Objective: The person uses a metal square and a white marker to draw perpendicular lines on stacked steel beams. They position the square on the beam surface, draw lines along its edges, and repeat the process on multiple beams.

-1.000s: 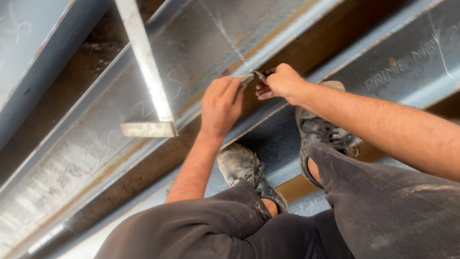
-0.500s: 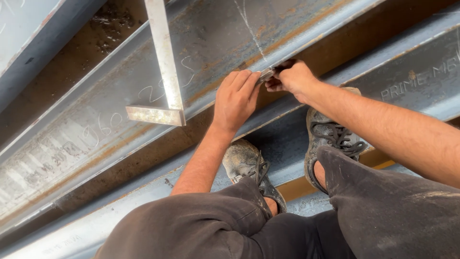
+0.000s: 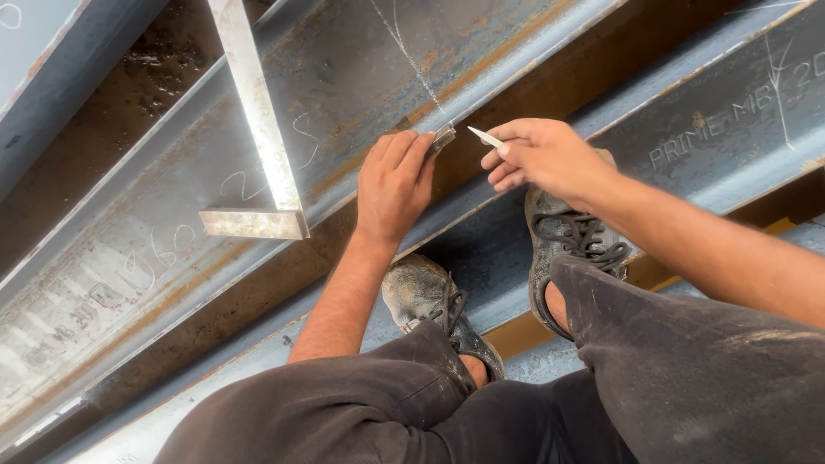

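Item: steel beam [image 3: 172, 258], long axis running from near left to far right, its flange edge passing just beyond both hands. Left hand [image 3: 394, 185] lay flat with fingers curled over that edge, pinning a small metal piece [image 3: 442, 137] against it at the foot of a chalk line [image 3: 412, 60] drawn across the beam's face. Right hand [image 3: 541, 155] hovered just right of the piece, apart from it, pinching a slim white marking stick [image 3: 484, 136] between thumb and fingers, tip pointing left toward the piece; the left hand was the nearer to the line. A steel square [image 3: 258, 155] lay on the beam well left of the hands, untouched. Two worn shoes [image 3: 567, 232] stood on a second beam [image 3: 739, 129] nearer the person. Against the frame half a second earlier: the right hand had drawn back from the piece, where it had then been touching, and the stick showed clear.
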